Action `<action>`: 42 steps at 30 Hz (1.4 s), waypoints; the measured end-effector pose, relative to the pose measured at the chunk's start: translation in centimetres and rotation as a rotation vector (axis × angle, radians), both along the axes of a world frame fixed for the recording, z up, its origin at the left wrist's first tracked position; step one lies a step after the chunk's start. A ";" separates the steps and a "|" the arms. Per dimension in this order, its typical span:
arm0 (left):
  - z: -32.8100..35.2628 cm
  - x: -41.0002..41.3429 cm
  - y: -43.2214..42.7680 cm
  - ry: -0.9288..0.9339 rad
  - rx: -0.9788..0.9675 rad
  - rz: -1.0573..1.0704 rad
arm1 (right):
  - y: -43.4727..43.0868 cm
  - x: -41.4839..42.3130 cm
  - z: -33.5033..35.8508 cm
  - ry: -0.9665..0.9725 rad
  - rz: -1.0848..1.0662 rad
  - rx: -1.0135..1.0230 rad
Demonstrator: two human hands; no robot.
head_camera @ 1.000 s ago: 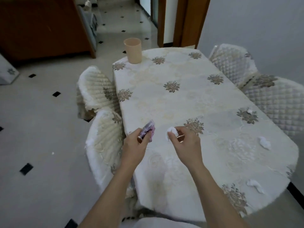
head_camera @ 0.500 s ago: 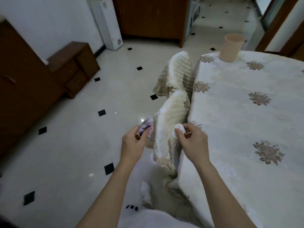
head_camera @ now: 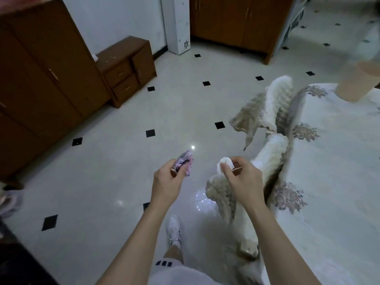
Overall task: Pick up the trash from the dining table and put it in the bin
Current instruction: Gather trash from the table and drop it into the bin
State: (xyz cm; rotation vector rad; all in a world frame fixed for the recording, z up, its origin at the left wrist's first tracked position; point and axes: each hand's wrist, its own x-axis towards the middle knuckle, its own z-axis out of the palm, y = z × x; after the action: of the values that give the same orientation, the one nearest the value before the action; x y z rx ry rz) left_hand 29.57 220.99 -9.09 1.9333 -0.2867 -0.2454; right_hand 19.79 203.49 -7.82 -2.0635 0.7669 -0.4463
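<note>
With the left hand [head_camera: 167, 182] pinching a crumpled pink wrapper [head_camera: 185, 163] and the right hand [head_camera: 242, 179] pinching a white tissue wad [head_camera: 225, 164] over the floor beside the table [head_camera: 339, 182], keep both grips firm while carrying them to the beige bin [head_camera: 357, 81] on the table's far end

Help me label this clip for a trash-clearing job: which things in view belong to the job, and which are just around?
Belongs to the job:
left hand pinching the pink wrapper
right hand pinching the white tissue wad
dining table
beige bin on the table's far corner

Just around:
covered chairs
small drawer cabinet
wardrobe
</note>
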 end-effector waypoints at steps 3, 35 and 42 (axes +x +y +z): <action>0.1 5.6 -0.3 0.005 0.011 -0.005 | 0.2 5.4 0.5 -0.017 -0.017 -0.002; 1.1 44.4 -18.6 -0.096 0.027 -0.149 | -16.5 42.4 -0.3 -0.022 -0.130 0.050; 3.6 51.9 -32.7 -0.151 0.041 -0.239 | -29.4 47.9 1.5 -0.062 -0.214 0.049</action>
State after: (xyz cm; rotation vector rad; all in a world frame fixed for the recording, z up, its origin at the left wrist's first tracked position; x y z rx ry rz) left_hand 81.44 188.32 -5.53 1.9614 -0.6184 -0.2636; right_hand 67.72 174.11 -6.35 -1.9214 0.9562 -0.6009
